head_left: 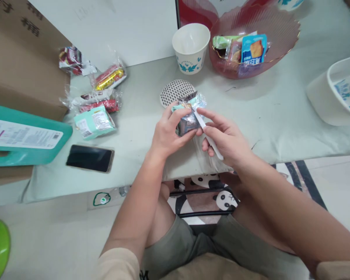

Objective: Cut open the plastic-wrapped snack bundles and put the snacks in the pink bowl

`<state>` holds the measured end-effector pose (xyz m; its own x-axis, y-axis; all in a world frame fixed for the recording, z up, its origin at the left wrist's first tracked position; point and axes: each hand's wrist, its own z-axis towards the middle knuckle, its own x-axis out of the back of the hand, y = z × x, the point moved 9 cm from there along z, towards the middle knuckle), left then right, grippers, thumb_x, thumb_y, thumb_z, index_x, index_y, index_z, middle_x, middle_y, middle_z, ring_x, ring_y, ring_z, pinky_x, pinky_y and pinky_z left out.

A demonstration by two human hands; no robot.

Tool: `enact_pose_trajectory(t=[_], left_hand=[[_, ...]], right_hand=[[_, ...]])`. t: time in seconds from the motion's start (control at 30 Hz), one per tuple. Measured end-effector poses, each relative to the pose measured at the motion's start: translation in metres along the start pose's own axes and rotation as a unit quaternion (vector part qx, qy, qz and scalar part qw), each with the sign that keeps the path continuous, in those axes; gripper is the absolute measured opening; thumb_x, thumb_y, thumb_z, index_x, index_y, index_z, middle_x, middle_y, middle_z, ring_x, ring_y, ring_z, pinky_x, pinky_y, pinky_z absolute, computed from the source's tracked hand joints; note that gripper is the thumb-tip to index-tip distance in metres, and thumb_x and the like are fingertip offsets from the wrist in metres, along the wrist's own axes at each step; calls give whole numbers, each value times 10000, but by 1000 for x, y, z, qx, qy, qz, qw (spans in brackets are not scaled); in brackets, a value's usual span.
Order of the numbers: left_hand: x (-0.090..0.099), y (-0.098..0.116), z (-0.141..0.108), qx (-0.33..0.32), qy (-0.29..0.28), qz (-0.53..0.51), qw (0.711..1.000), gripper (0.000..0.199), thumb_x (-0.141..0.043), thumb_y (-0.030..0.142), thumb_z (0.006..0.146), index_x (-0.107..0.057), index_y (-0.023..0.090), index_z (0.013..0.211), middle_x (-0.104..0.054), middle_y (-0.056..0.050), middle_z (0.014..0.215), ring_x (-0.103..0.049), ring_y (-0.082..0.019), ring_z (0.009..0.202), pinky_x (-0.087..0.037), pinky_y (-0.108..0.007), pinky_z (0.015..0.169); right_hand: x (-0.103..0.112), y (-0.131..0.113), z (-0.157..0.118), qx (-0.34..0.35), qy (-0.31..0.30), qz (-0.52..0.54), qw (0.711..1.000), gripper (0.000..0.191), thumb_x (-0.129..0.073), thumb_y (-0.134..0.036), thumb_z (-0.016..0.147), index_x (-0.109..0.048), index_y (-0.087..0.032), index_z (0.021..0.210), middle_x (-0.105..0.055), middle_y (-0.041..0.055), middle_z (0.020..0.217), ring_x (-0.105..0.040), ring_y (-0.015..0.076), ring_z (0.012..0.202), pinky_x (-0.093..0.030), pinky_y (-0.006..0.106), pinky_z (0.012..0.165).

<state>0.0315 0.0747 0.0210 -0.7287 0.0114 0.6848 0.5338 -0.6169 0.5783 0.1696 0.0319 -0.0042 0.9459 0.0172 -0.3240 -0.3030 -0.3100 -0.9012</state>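
My left hand [170, 130] is closed around a small bundle of snack packets [189, 123], with shiny clear and pale green wrapping. In my right hand [226, 134] is a slim white knife-like tool [215, 148], the index finger stretched along it. Its far end touches the wrapping near the top of the bundle; whether it has cut in cannot be seen. Both hands are above the front part of the table. Just behind the bundle lies a round grey-white mat with a dark honeycomb pattern [176, 91], partly covered by the packets.
A white paper cup [191, 48] and a pink ribbed bowl [282, 46] with snack packets stand behind. At left are wrapped snacks [95, 121], a phone [90, 158], a teal jug [58, 134] and a cardboard box [23, 66]. A white tub [323, 93] stands right.
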Motion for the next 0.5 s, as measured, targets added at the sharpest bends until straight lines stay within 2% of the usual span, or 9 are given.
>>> enact_pose_trajectory(t=[0.27, 0.5], left_hand=[[0, -3, 2, 23, 6, 8, 1000, 476, -726, 571, 867, -647, 271, 1229, -675, -92, 1320, -647, -302, 1250, -619, -415, 918], [1, -3, 1, 26, 21, 2, 999, 429, -739, 534, 864, -650, 272, 1191, -673, -93, 1312, -656, -300, 1222, -613, -424, 935]], right_hand=[[1, 5, -4, -44, -6, 33, 998, 609, -656, -302, 884, -563, -287, 1486, -675, -49, 735, -524, 66, 410, -379, 178, 306], [0, 8, -7, -81, 14, 58, 995, 597, -592, -230, 901, -555, -262, 1496, -641, -64, 667, -503, 69, 376, -360, 170, 286]])
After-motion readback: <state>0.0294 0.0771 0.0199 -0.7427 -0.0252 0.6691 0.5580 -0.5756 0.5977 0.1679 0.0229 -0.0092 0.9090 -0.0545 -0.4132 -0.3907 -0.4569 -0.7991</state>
